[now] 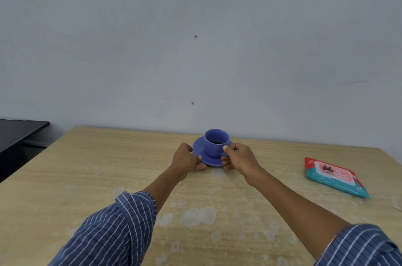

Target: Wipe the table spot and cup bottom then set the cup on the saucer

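Watching both hands close in on the one cup [216,142], which sits on the one saucer [207,158] at the far middle of the table [91,170]; right hand [238,158] grip pinched shut on the handle, I'd say to steer it; left hand [187,160] grip clamps the saucer rim, likely steadying; one wipes packet [336,176] lies well right.

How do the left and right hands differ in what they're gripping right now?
The left hand pinches the saucer at its near-left rim, low at the table; the right hand sits slightly higher, holding the cup at its handle side. The left thumb lies on the saucer rim; the right thumb presses by the cup wall. Both are closed in a grip.
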Demonstrator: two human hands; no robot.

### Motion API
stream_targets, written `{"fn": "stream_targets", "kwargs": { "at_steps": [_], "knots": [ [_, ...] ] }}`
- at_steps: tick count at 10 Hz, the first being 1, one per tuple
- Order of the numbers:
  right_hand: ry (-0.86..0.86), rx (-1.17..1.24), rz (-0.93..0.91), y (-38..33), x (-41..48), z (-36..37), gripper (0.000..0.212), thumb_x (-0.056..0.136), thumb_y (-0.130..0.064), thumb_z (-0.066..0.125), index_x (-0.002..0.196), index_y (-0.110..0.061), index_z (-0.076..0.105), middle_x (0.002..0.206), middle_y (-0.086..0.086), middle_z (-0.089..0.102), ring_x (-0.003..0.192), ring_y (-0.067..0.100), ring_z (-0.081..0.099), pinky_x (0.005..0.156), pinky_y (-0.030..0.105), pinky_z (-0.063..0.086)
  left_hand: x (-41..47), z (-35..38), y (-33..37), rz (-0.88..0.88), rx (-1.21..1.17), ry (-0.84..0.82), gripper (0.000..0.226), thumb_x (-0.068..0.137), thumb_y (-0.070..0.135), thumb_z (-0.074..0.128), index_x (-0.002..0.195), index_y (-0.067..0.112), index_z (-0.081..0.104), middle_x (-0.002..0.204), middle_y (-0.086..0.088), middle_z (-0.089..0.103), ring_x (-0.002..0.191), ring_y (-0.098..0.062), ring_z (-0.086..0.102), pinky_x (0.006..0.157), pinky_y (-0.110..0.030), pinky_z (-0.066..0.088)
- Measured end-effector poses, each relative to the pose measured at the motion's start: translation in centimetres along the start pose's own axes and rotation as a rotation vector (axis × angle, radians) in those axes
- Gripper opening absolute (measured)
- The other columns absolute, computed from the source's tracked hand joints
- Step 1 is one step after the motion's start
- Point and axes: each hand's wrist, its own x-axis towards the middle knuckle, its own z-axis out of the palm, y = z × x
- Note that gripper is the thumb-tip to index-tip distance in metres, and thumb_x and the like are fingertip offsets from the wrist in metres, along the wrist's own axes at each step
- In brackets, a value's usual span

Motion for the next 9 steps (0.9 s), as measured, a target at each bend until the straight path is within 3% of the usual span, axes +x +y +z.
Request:
{"fn": "stream_targets", "kwargs": {
  "at_steps": [1,2,3,5,6,7,8,9],
  "knots": [
    [-0.011,0.003,0.011,-0.2,-0.3,-0.2,0.019,0.099,-0.022,0.056,0.085,-0.01,0.06,0.082,0.015,0.071,0.063,0.021,0.065,0.059,0.036,0.059,-0.2,0.0,0.1,0.001,0.027,-0.004,0.024,0.092,-0.002,0.059,0.104,0.012,0.043,0.114,-0.024,0.065,0.061,-0.022,0.07,0.048,-0.023,0.058],
    [-0.007,-0.028,-0.006,-0.1,-0.6,-0.2,0.018,0.099,-0.025,0.056,0.089,-0.011,0.06,0.084,0.014,0.071,0.064,0.02,0.065,0.058,0.035,0.058,-0.1,-0.1,0.1,-0.002,0.064,-0.004,0.025,0.094,0.001,0.058,0.112,0.01,0.044,0.112,-0.024,0.067,0.061,-0.021,0.07,0.048,-0.024,0.058],
    [-0.007,-0.049,-0.006,-0.1,-1.1,-0.3,0.015,0.098,-0.027,0.056,0.095,-0.013,0.058,0.085,0.011,0.07,0.064,0.019,0.064,0.056,0.034,0.057,-0.2,-0.4,0.1,0.004,0.146,0.0,0.03,0.096,0.005,0.055,0.124,0.007,0.044,0.108,-0.021,0.069,0.063,-0.022,0.072,0.057,-0.029,0.062],
    [-0.006,-0.145,-0.017,-0.9,-2.0,-1.6,0.019,0.096,-0.031,0.057,0.102,-0.014,0.058,0.094,0.01,0.07,0.072,0.02,0.064,0.057,0.034,0.057,-1.6,-1.1,1.6,0.06,0.323,-0.003,0.036,0.094,0.008,0.054,0.129,0.007,0.046,0.107,-0.018,0.064,0.076,-0.025,0.067,0.062,-0.035,0.062],
    [0.026,-0.2,-0.034,-1.7,-2.6,-2.5,0.018,0.094,-0.029,0.055,0.101,-0.013,0.06,0.097,0.01,0.068,0.076,0.024,0.065,0.063,0.04,0.058,-2.9,-1.3,2.7,0.121,0.38,-0.023,0.032,0.092,0.01,0.054,0.124,0.01,0.051,0.107,-0.015,0.062,0.075,-0.021,0.062,0.056,-0.03,0.057],
    [0.073,-0.265,-0.07,-2.8,-3.6,-3.5,0.015,0.092,-0.024,0.052,0.097,-0.014,0.062,0.087,0.003,0.065,0.07,0.019,0.059,0.067,0.042,0.056,-4.2,-1.7,3.7,0.193,0.434,-0.038,0.027,0.089,0.012,0.054,0.116,0.012,0.055,0.106,-0.013,0.062,0.076,-0.021,0.059,0.056,-0.028,0.054],
    [0.1,-0.327,-0.13,-4.2,-4.4,-4.3,0.012,0.093,-0.022,0.051,0.096,-0.017,0.062,0.092,-0.001,0.065,0.071,0.014,0.057,0.061,0.028,0.046,-5.4,-1.8,4.9,0.296,0.54,-0.022,0.023,0.089,0.012,0.054,0.112,0.013,0.057,0.103,-0.007,0.062,0.078,-0.018,0.058,0.065,-0.031,0.053],
    [0.118,-0.416,-0.18,-5.6,-5.8,-5.1,0.017,0.096,-0.023,0.052,0.108,-0.016,0.061,0.105,0.001,0.066,0.087,0.016,0.058,0.065,0.026,0.042,-6.7,-2.1,5.9,0.405,0.674,0.031,0.026,0.091,0.013,0.053,0.116,0.014,0.059,0.11,-0.005,0.064,0.088,-0.016,0.061,0.075,-0.027,0.051]
  ]
}}
